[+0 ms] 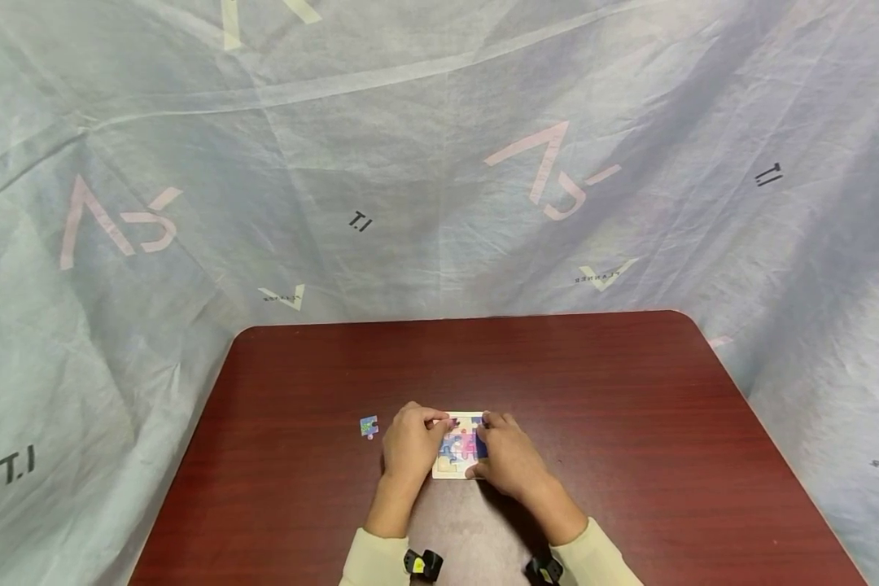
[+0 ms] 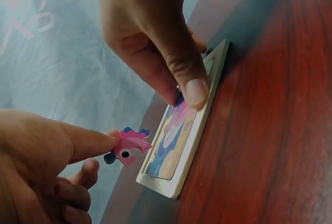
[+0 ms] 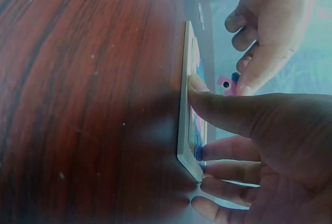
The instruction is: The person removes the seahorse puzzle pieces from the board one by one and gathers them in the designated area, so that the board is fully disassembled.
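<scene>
My left hand [image 1: 413, 443] pinches a pink puzzle piece [image 2: 130, 145] with a printed eye and blue knobs. In the left wrist view that piece is held just above the far edge of a jigsaw puzzle board [image 1: 447, 475], which has a pale frame and a colourful picture. My right hand [image 1: 513, 457] holds the board at its right side, thumb on the near rim and fingertips toward the right and far part. Several pieces fill the tray, and a dark blue patch shows by the right fingers. Part of the picture is hidden under both hands.
A loose blue and green puzzle piece [image 1: 369, 426] lies on the table left of my left hand. The dark red wooden table [image 1: 615, 391] extends around the board. A grey printed cloth [image 1: 439, 179] hangs behind and at both sides.
</scene>
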A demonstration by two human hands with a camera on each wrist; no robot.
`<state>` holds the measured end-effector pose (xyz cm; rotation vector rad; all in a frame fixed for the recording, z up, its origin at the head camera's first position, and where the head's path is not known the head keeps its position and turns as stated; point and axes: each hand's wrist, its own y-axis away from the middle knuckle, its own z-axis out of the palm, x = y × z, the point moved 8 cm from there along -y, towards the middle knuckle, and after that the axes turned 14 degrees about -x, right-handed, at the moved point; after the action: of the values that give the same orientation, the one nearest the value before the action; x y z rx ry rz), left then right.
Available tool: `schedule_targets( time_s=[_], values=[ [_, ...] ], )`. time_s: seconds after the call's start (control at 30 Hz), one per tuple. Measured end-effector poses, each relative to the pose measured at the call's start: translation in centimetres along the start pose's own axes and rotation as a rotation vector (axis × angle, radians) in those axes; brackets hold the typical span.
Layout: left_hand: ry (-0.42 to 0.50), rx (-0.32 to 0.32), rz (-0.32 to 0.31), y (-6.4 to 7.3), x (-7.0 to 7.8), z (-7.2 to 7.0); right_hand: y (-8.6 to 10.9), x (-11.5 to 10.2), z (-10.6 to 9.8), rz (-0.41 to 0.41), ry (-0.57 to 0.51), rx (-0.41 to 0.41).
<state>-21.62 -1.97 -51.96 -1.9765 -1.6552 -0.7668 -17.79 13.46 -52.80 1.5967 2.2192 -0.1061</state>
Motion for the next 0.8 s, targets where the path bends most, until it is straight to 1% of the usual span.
schedule_targets(
  time_s=[0.1,0.23,0.4,0.67,0.8],
  values=[
    [0.024,-0.012,0.000,0.1,-0.2,-0.3,0.0,-0.1,-0.1,-0.002,0.008,0.005],
    [0.055,-0.035,-0.023,0.3,-0.8,-0.6,-0.1,-0.2,0.0,-0.009,0.012,0.011],
    [0.071,-0.034,-0.052,0.4,-1.4,-0.9,-0.1,-0.3,0.2,-0.009,-0.016,0.003],
    [0.074,-0.028,-0.040,0.6,-1.6,-1.1,0.1,0.1,0.2,0.021,-0.006,-0.002],
    [0.062,-0.016,-0.036,0.9,-1.7,-1.3,0.2,0.1,0.2,0.016,-0.013,-0.001]
  ],
)
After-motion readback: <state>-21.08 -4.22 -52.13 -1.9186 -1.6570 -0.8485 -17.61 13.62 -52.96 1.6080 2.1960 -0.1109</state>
